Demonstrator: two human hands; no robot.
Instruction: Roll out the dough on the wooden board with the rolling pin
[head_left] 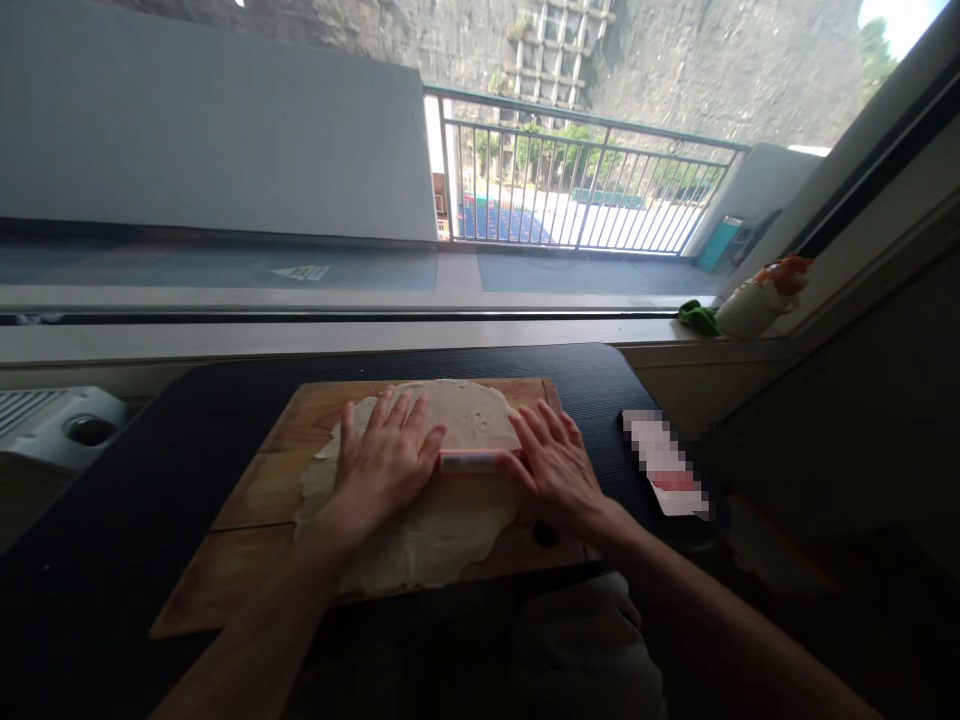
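A sheet of rolled-out dough [427, 530] covers much of a wooden cutting board [255, 490], its edge thin and ragged. Across the dough lies a short pinkish rolling pin [476, 461]; only its middle shows between my hands. My left hand [386, 455] lies flat over the pin's left part, fingers stretched out and spread toward the far edge. Over the right end, my right hand [553, 455] rests palm down with its fingers extended, the thumb along the pin. Neither hand wraps round it. Both pin ends are hidden under my palms.
The board sits on a black table [600, 390] against a window sill [450, 335]. To the right lies a blurred-out flat object [666, 465]. A white pot-like figure [754, 305] and a green item [699, 317] stand on the sill. A white appliance [60, 425] is at left.
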